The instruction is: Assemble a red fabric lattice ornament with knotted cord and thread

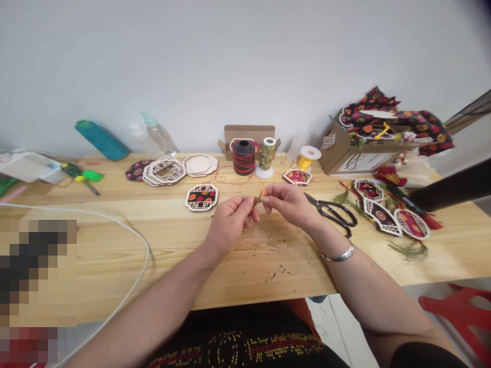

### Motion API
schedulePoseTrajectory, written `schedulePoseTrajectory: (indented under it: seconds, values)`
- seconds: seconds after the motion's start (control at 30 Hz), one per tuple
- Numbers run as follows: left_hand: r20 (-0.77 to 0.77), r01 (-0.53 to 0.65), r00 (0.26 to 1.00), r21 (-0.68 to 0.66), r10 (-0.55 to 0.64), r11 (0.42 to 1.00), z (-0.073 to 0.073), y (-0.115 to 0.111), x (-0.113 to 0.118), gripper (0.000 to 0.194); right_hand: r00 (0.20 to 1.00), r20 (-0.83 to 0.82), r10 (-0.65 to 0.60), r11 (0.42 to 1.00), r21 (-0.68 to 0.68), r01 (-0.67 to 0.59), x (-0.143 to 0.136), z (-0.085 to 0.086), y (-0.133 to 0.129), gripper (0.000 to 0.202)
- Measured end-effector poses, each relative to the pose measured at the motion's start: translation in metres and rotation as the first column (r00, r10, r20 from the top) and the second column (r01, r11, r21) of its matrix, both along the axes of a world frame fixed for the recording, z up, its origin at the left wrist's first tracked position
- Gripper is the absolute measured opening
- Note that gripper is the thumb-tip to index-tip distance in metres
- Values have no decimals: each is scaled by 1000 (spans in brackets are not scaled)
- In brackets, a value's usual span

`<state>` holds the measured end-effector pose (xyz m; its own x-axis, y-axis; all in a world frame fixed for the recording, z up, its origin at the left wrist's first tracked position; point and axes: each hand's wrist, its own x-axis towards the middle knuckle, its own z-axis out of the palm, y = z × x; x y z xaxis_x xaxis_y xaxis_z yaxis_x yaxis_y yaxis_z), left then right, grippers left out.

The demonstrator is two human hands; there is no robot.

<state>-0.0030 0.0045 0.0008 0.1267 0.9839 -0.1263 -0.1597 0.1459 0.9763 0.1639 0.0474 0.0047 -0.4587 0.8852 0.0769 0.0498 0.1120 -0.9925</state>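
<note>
Both hands meet above the middle of the wooden table. My left hand [235, 219] pinches a small olive-green strand bundle [257, 201]. Close against it, my right hand [286, 203] has thumb and forefinger pressed together on a short yellow cord [263, 192] at the bundle's end. Fingers hide most of both pieces. To the left of my left hand lies an octagonal ornament [201, 198] with a pale lattice frame and dark patterned fabric. Black-handled scissors [337, 213] rest beside my right wrist, partly covered by it.
Behind the hands stand a red-and-black thread spool [244, 158], a gold spool [267, 155] and a yellow spool [306, 159]. Lattice frames [164, 171] lie at back left. A cardboard box [356, 156] of fabric and several ornaments [383, 217] are at right. A white cable [147, 250] crosses the left.
</note>
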Motion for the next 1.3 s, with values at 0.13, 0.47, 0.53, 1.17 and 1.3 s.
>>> schedulePoseTrajectory:
  seconds: [0.13,0.47,0.53,1.17,1.3]
  values:
    - [-159,-7,987,93,22,996,1,-1,0,28,1000,4,6,1000,-3,-6,0,-1,1,24]
    - [-405,-15,895,392,187,920,2,-7,1,15,1000,-14,9,999,-35,-10,1,-1,1,25]
    - [-412,-17,889,401,197,916,1,-7,1,15,1000,-9,4,999,-41,-4,1,-1,1,25]
    - [-427,-44,867,445,255,895,7,-7,-1,16,997,-28,73,991,-111,-76,2,2,1,29]
    - [-430,-51,864,442,262,895,8,-6,-2,18,998,-9,67,993,-98,-68,2,3,0,23]
